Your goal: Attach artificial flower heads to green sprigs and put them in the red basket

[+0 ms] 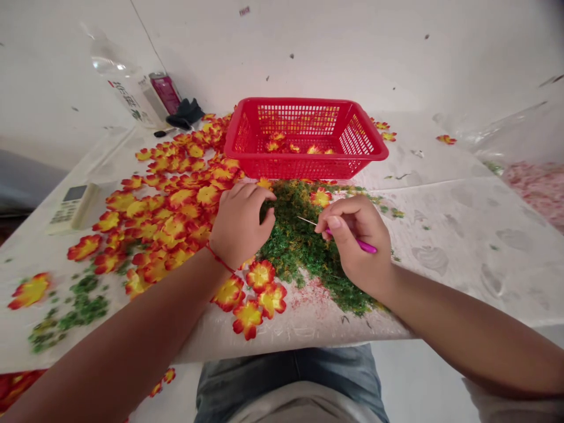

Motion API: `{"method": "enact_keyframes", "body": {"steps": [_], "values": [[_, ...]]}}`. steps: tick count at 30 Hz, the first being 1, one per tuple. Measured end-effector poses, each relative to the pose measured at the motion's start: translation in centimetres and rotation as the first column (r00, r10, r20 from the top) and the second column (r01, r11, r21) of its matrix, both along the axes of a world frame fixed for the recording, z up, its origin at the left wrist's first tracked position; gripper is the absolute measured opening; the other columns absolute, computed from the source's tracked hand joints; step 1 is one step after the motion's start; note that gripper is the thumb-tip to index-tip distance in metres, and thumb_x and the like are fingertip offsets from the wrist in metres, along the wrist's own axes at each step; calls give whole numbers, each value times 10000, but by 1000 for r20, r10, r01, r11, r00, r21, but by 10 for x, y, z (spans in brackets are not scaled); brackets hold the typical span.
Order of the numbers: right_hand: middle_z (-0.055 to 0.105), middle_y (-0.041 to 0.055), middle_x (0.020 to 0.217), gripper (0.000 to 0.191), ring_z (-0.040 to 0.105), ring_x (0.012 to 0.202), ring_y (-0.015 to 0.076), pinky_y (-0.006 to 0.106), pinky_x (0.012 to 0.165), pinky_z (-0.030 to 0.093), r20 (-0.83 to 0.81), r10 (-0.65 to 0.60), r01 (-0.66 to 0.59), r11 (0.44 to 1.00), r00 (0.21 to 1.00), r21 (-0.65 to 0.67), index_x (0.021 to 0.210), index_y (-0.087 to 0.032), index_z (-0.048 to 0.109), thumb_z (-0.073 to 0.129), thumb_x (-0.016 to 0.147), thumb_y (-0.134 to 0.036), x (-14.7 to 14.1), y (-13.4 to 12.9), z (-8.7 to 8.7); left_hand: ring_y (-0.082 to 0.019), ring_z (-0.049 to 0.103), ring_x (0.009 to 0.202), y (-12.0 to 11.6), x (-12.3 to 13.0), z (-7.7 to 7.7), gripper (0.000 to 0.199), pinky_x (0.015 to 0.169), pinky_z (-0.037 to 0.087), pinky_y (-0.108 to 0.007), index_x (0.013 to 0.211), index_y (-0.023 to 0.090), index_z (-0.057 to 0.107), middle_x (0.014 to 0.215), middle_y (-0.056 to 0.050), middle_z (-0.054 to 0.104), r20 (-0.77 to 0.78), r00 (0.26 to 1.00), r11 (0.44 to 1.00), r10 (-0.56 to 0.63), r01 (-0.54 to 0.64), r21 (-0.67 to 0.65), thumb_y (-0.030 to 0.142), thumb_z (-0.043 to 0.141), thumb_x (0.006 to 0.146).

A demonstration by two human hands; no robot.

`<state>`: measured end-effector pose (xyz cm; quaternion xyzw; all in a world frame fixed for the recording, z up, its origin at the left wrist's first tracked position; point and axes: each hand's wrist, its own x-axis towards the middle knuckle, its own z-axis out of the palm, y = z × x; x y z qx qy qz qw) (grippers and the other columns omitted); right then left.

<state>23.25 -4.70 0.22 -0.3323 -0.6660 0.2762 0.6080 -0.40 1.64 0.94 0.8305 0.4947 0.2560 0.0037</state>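
Note:
My right hand [359,241] is closed around a thin tool with a purple handle [366,247], its metal needle tip pointing left over a heap of small green pieces [291,235]. At the left edge of that heap is my left hand [242,220], fingers curved and apart from the thumb, with nothing visible between them. Many red and yellow artificial flowers [171,223] lie around and left of my left wrist. One such flower [321,197] rests on the green heap between my hands.
Behind my hands stands a red basket [306,167] with a few flowers inside. A remote control [73,208], clear bottle [127,88], purple can [165,91] and black cloth [187,113] are at the left. A plastic bag of pink pieces [535,185] lies at the right.

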Motion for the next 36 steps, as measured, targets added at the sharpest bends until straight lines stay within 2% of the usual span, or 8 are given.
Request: {"method": "enact_keyframes", "body": {"steps": [4, 9, 14, 19, 25, 28, 32, 36], "values": [[746, 7, 919, 62, 659, 743, 144, 305, 640, 530, 4, 16, -16, 1000, 1000, -23, 1097, -265, 680, 676, 1158, -259, 0, 0, -2, -392, 708, 1369, 1, 4, -1, 250, 1164, 532, -563, 1311, 210, 807, 1336, -146, 810, -62, 998, 1000, 18, -19, -10, 232, 657, 1113], [750, 7, 919, 65, 657, 724, 144, 312, 629, 528, 17, 38, -37, 998, 999, -57, 1096, -268, 678, 675, 1160, -275, 0, 0, -5, -374, 749, 1263, 8, 1, -2, 166, 1124, 545, -554, 1126, 210, 842, 1208, -119, 837, -29, 1000, 1000, -10, 9, -12, 252, 681, 1131], [753, 13, 934, 66, 664, 726, 146, 313, 626, 532, 16, 26, -25, 998, 1000, -54, 1096, -265, 679, 676, 1160, -281, 1, 0, -5, -354, 768, 1235, 8, -2, -1, 174, 1134, 544, -540, 1110, 217, 838, 1170, -107, 859, 18, 999, 999, -32, 32, 9, 273, 677, 1148], [724, 7, 935, 58, 666, 740, 148, 330, 645, 528, 33, 36, -34, 997, 999, -76, 1096, -263, 681, 691, 1150, -282, 2, 0, -6, -402, 739, 1315, 8, -1, -2, 140, 1136, 542, -576, 1167, 208, 852, 1245, -137, 838, -34, 999, 999, 14, -15, -33, 247, 730, 1108], [719, 1, 942, 51, 663, 737, 140, 324, 639, 513, 20, 44, -43, 996, 999, -82, 1099, -265, 680, 694, 1148, -264, 3, -1, -7, -391, 746, 1252, 9, 0, -2, 107, 1107, 553, -565, 1089, 200, 816, 1186, -128, 821, -56, 998, 1000, 7, -8, -28, 233, 717, 1110], [737, 2, 952, 49, 676, 745, 133, 312, 653, 532, 7, 47, -46, 996, 999, -73, 1102, -262, 683, 690, 1149, -251, 3, -1, -6, -359, 765, 1185, 8, 0, -3, 122, 1076, 569, -521, 1088, 192, 785, 1145, -115, 828, 21, 1000, 1000, -23, 23, 13, 211, 671, 1127], [760, 6, 959, 54, 711, 756, 126, 291, 674, 570, -18, 49, -50, 998, 999, -39, 1101, -256, 685, 694, 1144, -225, 1, -1, -2, -275, 804, 1120, 0, 3, 0, 96, 1047, 594, -403, 1105, 212, 786, 1110, -65, 859, 217, 970, 993, -113, 101, 64, 222, 693, 1125], [747, 19, 997, 62, 745, 790, 133, 295, 705, 605, -19, 65, -65, 998, 998, 6, 1115, -253, 681, 713, 1127, -201, 1, -1, 1, -221, 838, 1063, -13, 9, 7, 98, 988, 621, -316, 1097, 223, 808, 1111, -31, 887, 355, 925, 990, -135, 137, 20, 234, 712, 1109]]}}
